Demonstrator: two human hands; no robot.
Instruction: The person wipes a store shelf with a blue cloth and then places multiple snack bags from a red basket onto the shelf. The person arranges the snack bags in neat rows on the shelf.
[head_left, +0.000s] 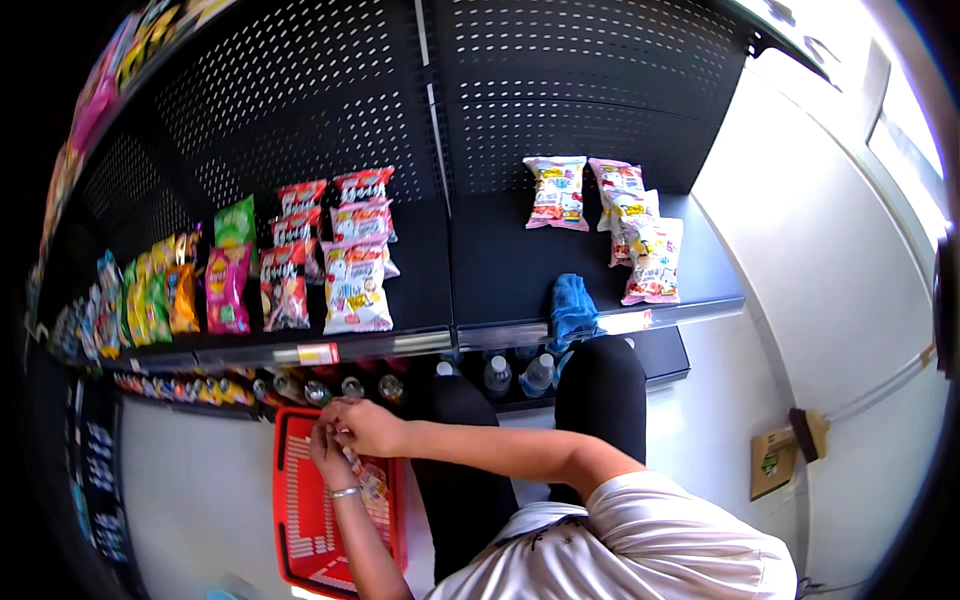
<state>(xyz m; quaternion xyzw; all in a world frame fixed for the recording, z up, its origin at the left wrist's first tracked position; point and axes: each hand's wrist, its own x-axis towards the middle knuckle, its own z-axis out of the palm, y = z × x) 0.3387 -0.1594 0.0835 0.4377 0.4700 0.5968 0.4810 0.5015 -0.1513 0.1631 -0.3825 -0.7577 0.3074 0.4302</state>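
Note:
My left hand (331, 456), with a silver bracelet on its wrist, is above a red plastic shopping basket (282, 480). Reaching across from the right, my right hand (373, 427) meets it near the basket's far rim. The fingers of both hands are bent close together, and whatever may be between them is hidden. Inside the basket, partly behind my left wrist, lies a printed snack bag (373, 484). The basket stands on the floor to the left of my bent legs.
A black shelf (495, 259) before me holds several upright snack bags (357, 289) at left and Hello Kitty bags (652, 259) at right. A blue cloth (573, 304) hangs over its front edge. Bottles (537, 375) stand below. Cardboard (772, 463) leans near the right wall.

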